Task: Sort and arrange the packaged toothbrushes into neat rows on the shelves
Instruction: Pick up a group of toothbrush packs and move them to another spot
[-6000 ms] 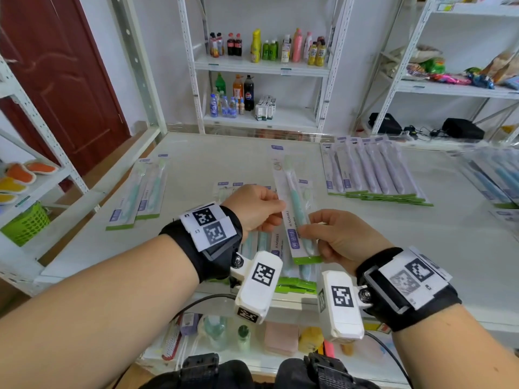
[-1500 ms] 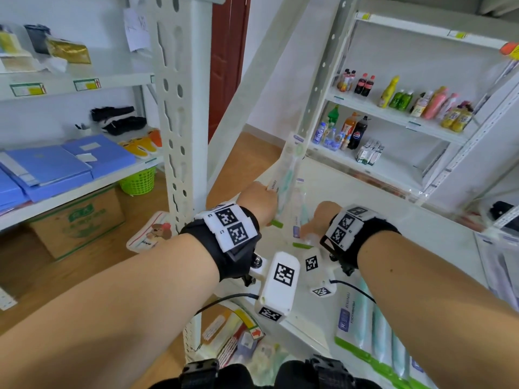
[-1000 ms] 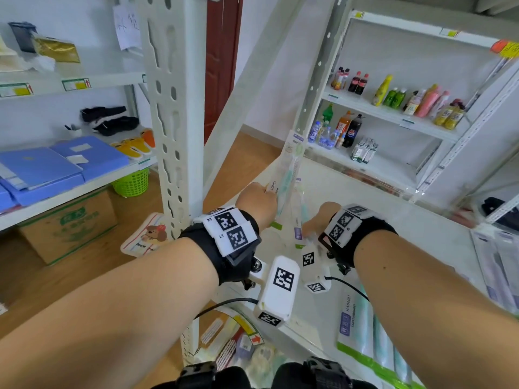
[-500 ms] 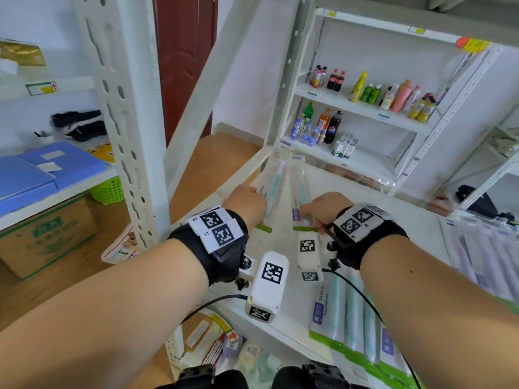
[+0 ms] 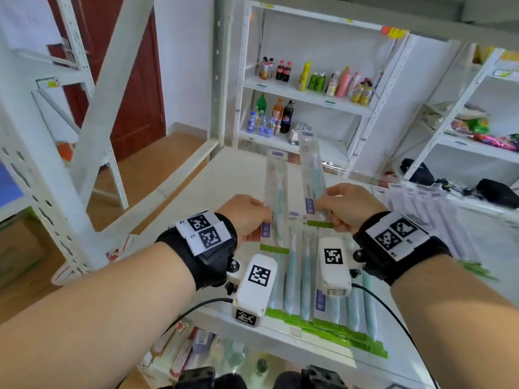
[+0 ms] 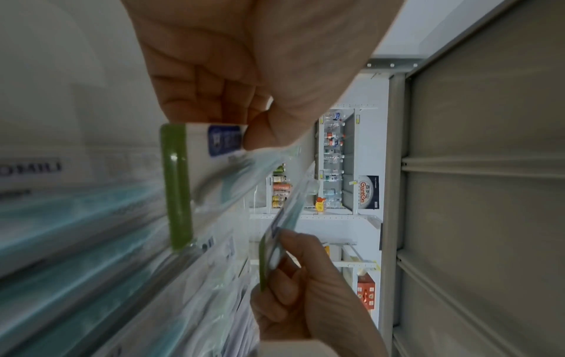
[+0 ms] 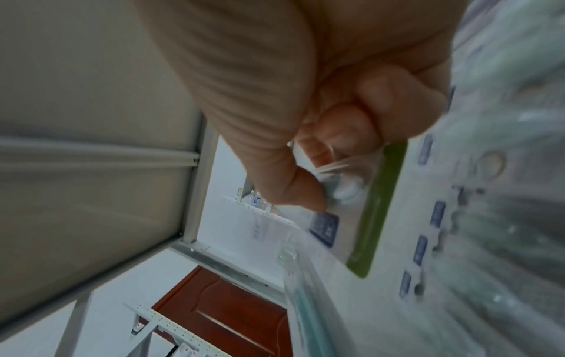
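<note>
Each hand holds one packaged toothbrush by its lower end, above the white shelf (image 5: 230, 181). My left hand (image 5: 262, 219) pinches the left pack (image 5: 275, 197), thumb on its blue label (image 6: 224, 140), just above the green strip (image 6: 176, 186). Thumb and curled fingers of my right hand (image 5: 323, 204) pinch the right pack (image 5: 312, 175) near its green strip (image 7: 379, 205). The two packs point away from me, side by side, slightly apart. Under both wrists a row of several packs (image 5: 306, 293) lies at the shelf's front edge. A second row (image 5: 421, 203) lies further right.
A perforated steel post (image 5: 42, 175) and a diagonal brace (image 5: 112, 80) stand on the left. Bottles (image 5: 323, 80) fill a far rack. Black bags (image 5: 494, 192) sit at the right. Small goods (image 5: 196, 349) lie on the shelf below.
The view has swung to the right, from the left post to the shelf. Both hands keep their packs and now hold them over the front row instead of the shelf's left end.
</note>
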Motion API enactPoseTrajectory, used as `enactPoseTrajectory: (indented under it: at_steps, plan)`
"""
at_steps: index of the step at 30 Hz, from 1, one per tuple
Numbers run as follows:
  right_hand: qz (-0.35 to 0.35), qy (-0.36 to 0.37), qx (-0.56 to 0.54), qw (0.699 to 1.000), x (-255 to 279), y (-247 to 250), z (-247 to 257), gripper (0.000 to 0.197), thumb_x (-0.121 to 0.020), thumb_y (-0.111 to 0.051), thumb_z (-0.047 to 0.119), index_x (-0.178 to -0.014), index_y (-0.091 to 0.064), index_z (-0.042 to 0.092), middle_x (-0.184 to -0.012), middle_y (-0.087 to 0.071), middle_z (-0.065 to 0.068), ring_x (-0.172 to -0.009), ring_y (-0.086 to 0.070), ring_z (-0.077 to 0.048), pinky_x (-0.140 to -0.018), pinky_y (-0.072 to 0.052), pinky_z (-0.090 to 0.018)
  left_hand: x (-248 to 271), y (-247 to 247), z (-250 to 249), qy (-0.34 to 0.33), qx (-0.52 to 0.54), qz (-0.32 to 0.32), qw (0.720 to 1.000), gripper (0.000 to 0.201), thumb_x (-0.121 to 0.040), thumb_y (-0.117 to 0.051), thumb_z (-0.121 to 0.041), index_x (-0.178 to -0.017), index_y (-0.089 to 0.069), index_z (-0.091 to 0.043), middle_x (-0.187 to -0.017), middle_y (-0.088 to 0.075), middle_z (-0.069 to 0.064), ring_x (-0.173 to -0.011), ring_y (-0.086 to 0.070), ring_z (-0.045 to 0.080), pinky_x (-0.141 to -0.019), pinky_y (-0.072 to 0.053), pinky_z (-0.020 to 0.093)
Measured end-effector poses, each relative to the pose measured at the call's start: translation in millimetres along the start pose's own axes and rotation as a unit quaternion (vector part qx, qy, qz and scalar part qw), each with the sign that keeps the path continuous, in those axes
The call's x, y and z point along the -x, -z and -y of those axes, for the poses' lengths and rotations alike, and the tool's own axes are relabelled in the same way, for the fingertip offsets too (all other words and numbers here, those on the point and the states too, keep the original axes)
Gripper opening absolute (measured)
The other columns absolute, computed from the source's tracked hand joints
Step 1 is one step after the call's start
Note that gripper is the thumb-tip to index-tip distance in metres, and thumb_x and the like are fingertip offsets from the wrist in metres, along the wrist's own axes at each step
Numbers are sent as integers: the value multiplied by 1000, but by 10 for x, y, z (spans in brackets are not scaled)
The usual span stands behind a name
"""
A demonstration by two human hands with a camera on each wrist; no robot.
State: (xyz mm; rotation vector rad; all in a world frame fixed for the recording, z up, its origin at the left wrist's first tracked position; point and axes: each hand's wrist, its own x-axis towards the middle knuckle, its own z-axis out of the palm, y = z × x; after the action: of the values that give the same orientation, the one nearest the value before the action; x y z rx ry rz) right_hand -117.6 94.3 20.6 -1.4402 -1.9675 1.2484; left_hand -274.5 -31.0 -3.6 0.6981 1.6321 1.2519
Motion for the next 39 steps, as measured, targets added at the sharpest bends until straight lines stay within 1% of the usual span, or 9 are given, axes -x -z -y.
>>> enactPoseTrajectory:
  at_steps: [4,9,11,16,19,22,32,36,39]
  plan:
    - [-19,-20,-50,998,104,300,-300,27,-73,-72,15,-95,-58,18,-52,-57,-4,-38,-40,-10,-41,-34,-22,72,-200,24,24,-36,73,996,18,-85,-50,8,-78,-58,-6,-68,-64,9,-50,-62,15,-54,-57,26]
    - [-33,-52,-77,995,236,505,-642,37,-71,-73,18,-103,-56,18,-65,-60,-12,-39,-40,-12,-43,-35,-24,139,-393,75,45,-68,109,991,17,-86,-53,10,-80,-60,-4,-57,-67,4,-47,-65,13,-47,-54,23]
    - [-34,-56,-92,994,283,543,-742,39,-70,-74,18,-104,-55,18,-65,-62,-11,-38,-40,-11,-42,-35,-23,166,-458,104,51,-86,117,988,17,-86,-54,10,-80,-61,-5,-60,-68,5,-49,-66,13,-49,-56,23]
    - [-35,-59,-108,992,389,594,-903,39,-66,-75,19,-101,-57,20,-65,-67,-8,-38,-42,-10,-40,-36,-21,214,-578,175,53,-137,115,982,10,-84,-59,8,-86,-61,-2,-80,-66,13,-61,-65,18,-62,-59,28]
    - [-40,-59,-124,990,442,597,-962,40,-65,-75,18,-101,-57,18,-65,-67,-9,-37,-42,-10,-40,-36,-21,240,-612,203,55,-153,106,981,10,-84,-59,8,-90,-61,1,-76,-66,11,-52,-65,14,-49,-55,24]
    - [-36,-56,-140,988,486,584,-991,44,-63,-75,17,-104,-58,15,-63,-65,-10,-36,-40,-10,-40,-34,-20,251,-631,242,60,-163,101,980,13,-84,-59,8,-96,-61,3,-80,-66,13,-55,-66,15,-48,-54,22]
    - [3,-48,-152,987,606,502,-965,31,-73,-71,8,-101,-58,9,-54,-63,-7,-33,-37,-9,-36,-31,-18,258,-654,324,48,-183,97,977,10,-82,-64,4,-87,-60,-4,-86,-67,13,-67,-69,19,-61,-59,29]
    - [18,-49,-144,988,656,461,-956,30,-71,-72,9,-98,-58,10,-51,-61,-5,-34,-39,-10,-37,-32,-18,247,-657,317,35,-209,99,972,10,-82,-67,-1,-87,-60,-7,-91,-69,14,-79,-72,25,-78,-58,39]
    - [20,-49,-147,988,689,420,-942,31,-72,-72,8,-98,-57,11,-47,-59,-3,-33,-39,-10,-36,-32,-17,250,-647,305,24,-236,100,966,11,-82,-69,-5,-86,-60,-9,-87,-69,11,-75,-71,21,-76,-59,37]
